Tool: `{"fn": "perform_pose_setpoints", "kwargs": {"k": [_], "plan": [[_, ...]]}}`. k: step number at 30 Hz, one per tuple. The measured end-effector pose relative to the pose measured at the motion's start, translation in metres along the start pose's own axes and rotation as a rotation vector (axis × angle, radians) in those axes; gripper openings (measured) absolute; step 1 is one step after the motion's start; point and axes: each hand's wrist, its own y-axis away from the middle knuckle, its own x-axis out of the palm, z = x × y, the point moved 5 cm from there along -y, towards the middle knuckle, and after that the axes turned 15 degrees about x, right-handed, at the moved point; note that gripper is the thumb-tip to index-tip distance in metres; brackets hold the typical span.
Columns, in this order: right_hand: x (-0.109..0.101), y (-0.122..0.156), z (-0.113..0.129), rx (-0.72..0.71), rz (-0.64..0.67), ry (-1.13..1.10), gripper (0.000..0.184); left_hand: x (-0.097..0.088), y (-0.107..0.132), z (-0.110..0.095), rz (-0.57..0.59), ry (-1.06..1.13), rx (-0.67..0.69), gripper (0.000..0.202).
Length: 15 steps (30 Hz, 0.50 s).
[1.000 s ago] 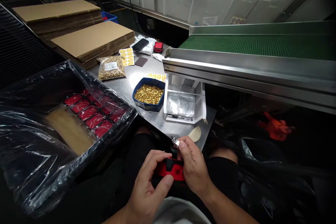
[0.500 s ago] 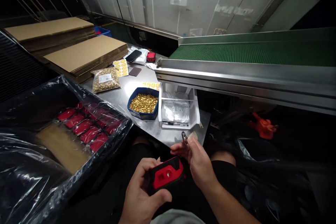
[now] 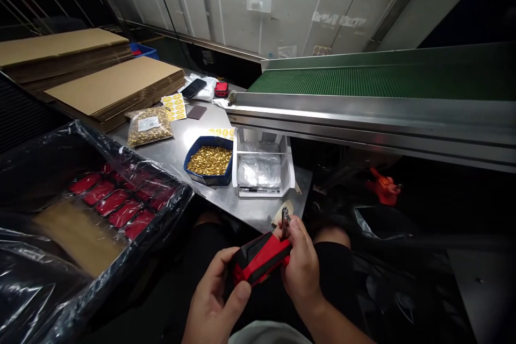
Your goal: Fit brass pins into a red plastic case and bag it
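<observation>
Low, left hand (image 3: 213, 301) around red case (image 3: 260, 260)

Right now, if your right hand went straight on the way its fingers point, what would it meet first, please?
Probably the pale flat piece at the steel table's edge, just past the small metal part pinched in the right hand; the white tray lies behind. Depth is unclear.

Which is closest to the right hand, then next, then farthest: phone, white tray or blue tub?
1. White tray, just ahead of the right hand.
2. Blue tub, ahead, further left.
3. Phone, far back left.
</observation>
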Motion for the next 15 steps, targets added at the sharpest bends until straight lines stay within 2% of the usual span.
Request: {"fn": "perform_pose_setpoints", "kwargs": {"k": [3,9,11,15], "plan": [[0.006,0.009,0.009,-0.028,0.089,0.014,0.036,-0.003,0.000,0.006,0.074,-0.097,0.013,0.036],[0.007,0.015,0.017,-0.118,0.136,0.100,0.032,-0.002,-0.004,0.009,0.088,-0.224,0.056,0.039],[0.008,0.015,0.020,-0.161,0.216,0.202,0.030,-0.002,-0.007,0.010,0.151,-0.192,0.019,0.043],[0.017,0.026,0.026,-0.229,0.481,0.482,0.027,0.002,-0.013,0.016,0.300,-0.020,-0.139,0.053]]}}
